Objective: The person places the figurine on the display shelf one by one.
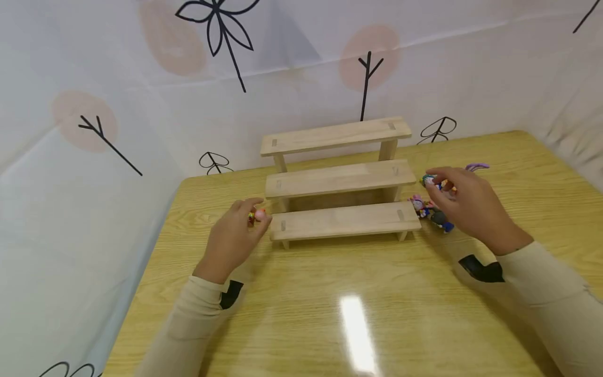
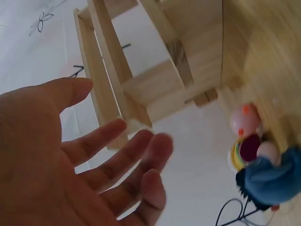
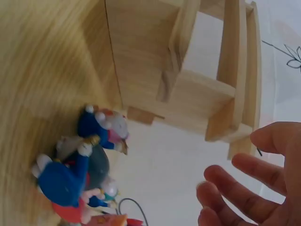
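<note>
My left hand (image 1: 231,235) hovers by the left end of a three-tier wooden shelf (image 1: 346,221), fingers loosely bent and nothing between them. Beyond its fingertips in the head view is a small figurine with a round pink part (image 1: 260,214). The left wrist view shows this pink piece (image 2: 245,121) beside a blue one (image 2: 270,181) on the table. My right hand (image 1: 476,207), also relaxed and holding nothing, is over several small figurines (image 1: 440,220) at the shelf's right end. In the right wrist view, a blue-capped figurine (image 3: 63,183) lies among the others.
The shelf's top tier (image 1: 336,137) stands near a white patterned cloth (image 1: 301,99) hanging behind the table. A purple curved piece (image 1: 478,166) shows past the right hand. Light reflects off the wood-grain table (image 1: 292,314) in front of the shelf.
</note>
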### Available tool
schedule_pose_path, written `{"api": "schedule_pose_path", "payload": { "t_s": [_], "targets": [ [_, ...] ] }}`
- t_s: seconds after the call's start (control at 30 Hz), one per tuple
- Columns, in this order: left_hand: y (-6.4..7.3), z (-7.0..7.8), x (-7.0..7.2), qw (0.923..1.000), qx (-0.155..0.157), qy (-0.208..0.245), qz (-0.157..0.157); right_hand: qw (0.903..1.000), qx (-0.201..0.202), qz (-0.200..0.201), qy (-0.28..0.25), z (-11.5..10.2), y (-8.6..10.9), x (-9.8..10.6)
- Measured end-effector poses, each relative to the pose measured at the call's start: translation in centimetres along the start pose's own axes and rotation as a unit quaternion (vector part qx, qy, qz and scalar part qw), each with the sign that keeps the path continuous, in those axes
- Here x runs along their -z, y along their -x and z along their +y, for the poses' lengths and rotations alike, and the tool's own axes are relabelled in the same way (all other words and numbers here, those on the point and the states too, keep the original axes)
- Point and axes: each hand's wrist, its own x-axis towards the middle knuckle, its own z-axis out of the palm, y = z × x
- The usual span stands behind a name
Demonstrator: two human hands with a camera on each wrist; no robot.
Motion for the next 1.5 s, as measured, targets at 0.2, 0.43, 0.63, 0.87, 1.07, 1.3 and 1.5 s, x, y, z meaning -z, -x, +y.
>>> {"api": "schedule_pose_path", "payload": {
  "t_s": [0.2, 0.43, 0.63, 0.87, 1.07, 1.3, 1.5],
  "targets": [
    [0.3, 0.1, -1.7, 0.9880, 0.038, 0.028, -0.147, 0.9973, 0.001, -0.074, -0.003, 0.7, -0.3, -1.1],
    [0.2, -0.4, -2.9, 0.9745, 0.066, 0.092, -0.193, 0.9913, -0.001, -0.132, -0.005, 2.3, -0.5, -1.8],
    [-0.3, -1.3, -3.9, 0.9518, 0.051, 0.196, -0.230, 0.9846, 0.008, -0.174, -0.010, 3.5, -0.9, -2.4],
    [-0.5, -2.2, -4.8, 0.9232, 0.046, 0.290, -0.247, 0.9829, 0.029, -0.181, 0.016, 4.1, -0.9, -2.9],
    [-1.0, -2.8, -4.9, 0.8974, 0.054, 0.344, -0.270, 0.9834, 0.038, -0.175, 0.028, 4.1, -1.1, -3.0],
    [-1.0, -3.8, -5.1, 0.8713, 0.041, 0.385, -0.301, 0.9827, 0.016, -0.183, 0.020, 4.2, -1.0, -3.1],
    [-0.8, -4.2, -4.9, 0.8610, 0.035, 0.400, -0.312, 0.9837, -0.006, -0.180, 0.007, 4.2, -0.9, -3.1]
  ]
}}
